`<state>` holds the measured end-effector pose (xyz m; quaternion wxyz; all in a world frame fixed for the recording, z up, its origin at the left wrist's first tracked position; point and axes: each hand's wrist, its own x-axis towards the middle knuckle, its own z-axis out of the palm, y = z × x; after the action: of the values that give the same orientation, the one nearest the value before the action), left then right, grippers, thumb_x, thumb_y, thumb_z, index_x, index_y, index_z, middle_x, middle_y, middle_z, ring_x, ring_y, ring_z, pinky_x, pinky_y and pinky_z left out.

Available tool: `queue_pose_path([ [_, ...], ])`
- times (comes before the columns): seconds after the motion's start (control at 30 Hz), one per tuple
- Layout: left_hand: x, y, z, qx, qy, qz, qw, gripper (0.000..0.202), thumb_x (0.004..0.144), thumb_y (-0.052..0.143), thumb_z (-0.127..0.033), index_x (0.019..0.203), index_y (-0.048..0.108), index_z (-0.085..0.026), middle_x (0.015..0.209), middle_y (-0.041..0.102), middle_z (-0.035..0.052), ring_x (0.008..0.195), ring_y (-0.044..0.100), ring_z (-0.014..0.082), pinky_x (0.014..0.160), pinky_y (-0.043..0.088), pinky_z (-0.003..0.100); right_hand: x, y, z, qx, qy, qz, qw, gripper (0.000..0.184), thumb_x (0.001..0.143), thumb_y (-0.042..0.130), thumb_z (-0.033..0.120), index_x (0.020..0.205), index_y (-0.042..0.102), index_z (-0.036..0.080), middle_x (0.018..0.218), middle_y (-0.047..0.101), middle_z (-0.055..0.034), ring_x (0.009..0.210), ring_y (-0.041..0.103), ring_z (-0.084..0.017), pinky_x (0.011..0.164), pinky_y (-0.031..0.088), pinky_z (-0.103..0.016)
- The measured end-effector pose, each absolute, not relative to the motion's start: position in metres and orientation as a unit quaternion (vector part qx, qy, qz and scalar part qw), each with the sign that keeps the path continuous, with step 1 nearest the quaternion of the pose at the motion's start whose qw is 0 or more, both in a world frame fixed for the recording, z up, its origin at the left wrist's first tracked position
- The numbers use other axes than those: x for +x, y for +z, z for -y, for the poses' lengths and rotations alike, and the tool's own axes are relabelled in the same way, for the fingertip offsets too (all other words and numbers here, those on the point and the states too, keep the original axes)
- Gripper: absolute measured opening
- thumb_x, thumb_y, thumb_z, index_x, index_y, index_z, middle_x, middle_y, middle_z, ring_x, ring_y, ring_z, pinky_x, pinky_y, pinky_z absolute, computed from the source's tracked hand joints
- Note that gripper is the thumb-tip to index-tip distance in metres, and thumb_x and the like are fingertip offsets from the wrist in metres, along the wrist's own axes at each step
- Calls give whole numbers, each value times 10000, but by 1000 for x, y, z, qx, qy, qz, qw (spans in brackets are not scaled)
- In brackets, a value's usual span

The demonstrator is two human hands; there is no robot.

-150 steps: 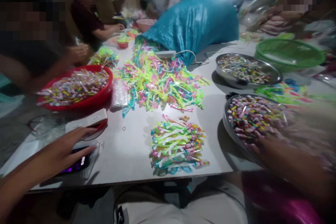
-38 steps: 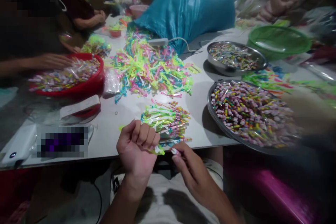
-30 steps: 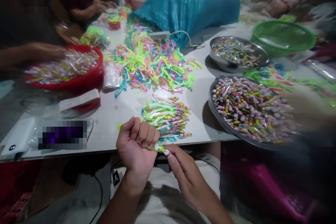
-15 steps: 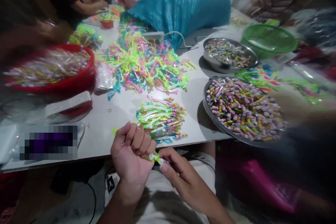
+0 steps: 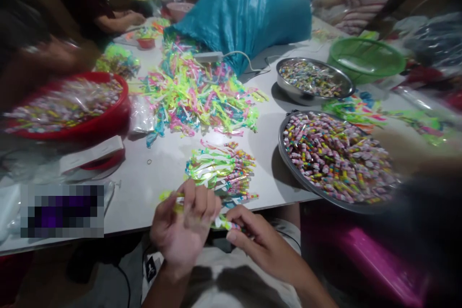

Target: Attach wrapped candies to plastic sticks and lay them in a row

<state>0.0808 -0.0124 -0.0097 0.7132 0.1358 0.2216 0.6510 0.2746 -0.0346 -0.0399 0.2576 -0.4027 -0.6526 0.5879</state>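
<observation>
Above my lap, at the table's front edge, my left hand (image 5: 186, 231) curls its fingers around a yellow-green plastic piece (image 5: 179, 203), partly hidden by the fingers. My right hand (image 5: 258, 238) pinches a slim, striped wrapped candy stick (image 5: 234, 225) between thumb and fingers. The stick lies in line with the green plastic at the left hand's edge; how they join is hidden. Just beyond my hands, a row of similar candy sticks with green, white and blue plastic pieces (image 5: 220, 166) lies on the white table (image 5: 137, 192).
A loose heap of coloured plastic pieces (image 5: 202, 91) lies mid-table before a big blue bag (image 5: 249, 14). Candy fills a large metal bowl (image 5: 335, 154), a smaller one (image 5: 312, 77) and a red basin (image 5: 124, 106). A green basket (image 5: 368, 60) stands right. Other people sit around.
My left hand's fingers have loosened and risen a little from a tight fist. The right hand with the candy stick has shifted slightly right. The whole view has tilted a little.
</observation>
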Motion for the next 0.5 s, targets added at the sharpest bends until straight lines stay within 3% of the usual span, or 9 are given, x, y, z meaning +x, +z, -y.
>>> queue_pose_path([
  [0.03,71,-14,3,187,662,-241,685,411,847,645,-593,748,561,-203,690,535,14,700,591,157,724,568,321,279,-37,26,-410,553,674,267,200,1111,554,421,1196,605,247,979,588,-1,894,542,-150,804,427,-260],
  [0.1,46,-25,-28,300,682,-312,589,571,822,557,-760,1009,632,-226,1021,673,77,1025,680,244,907,592,391,289,-36,3,-419,459,726,294,162,1128,521,350,1229,605,254,1121,621,-34,1042,580,-173,929,454,-296],
  [0.17,18,-40,-72,434,649,-438,446,561,906,386,-727,1131,597,-258,1125,680,78,1078,682,249,907,575,385,298,-40,-24,-425,345,777,310,183,1133,497,288,1278,604,251,1235,608,-72,1165,558,-208,1021,450,-356],
  [0.2,4,-48,-98,538,552,-535,345,511,946,344,-656,1159,588,-261,1127,687,68,1065,684,226,900,568,358,300,-43,-38,-427,287,800,310,194,1131,495,270,1289,605,243,1253,603,-88,1183,545,-224,1028,457,-381],
  [0.27,-17,-61,-149,601,459,-585,293,372,908,554,-525,1058,682,-209,1126,717,92,1076,659,237,982,526,366,299,-50,-63,-428,188,835,291,202,1123,501,251,1289,612,219,1262,608,-111,1188,525,-251,1014,480,-414],
  [0.4,-31,-74,-223,697,335,-579,258,80,785,698,-252,795,697,-173,964,705,56,1063,606,208,1195,386,375,293,-54,-87,-443,90,857,248,205,1114,521,278,1256,646,199,1325,610,-124,1240,486,-290,1039,491,-454],
  [0.5,-34,-76,-247,742,277,-562,238,115,783,729,-182,700,663,-138,775,609,-15,933,559,153,1208,342,376,308,-45,-84,-481,42,852,203,249,1102,554,300,1325,640,229,1372,602,-109,1281,475,-290,1077,475,-452],
])
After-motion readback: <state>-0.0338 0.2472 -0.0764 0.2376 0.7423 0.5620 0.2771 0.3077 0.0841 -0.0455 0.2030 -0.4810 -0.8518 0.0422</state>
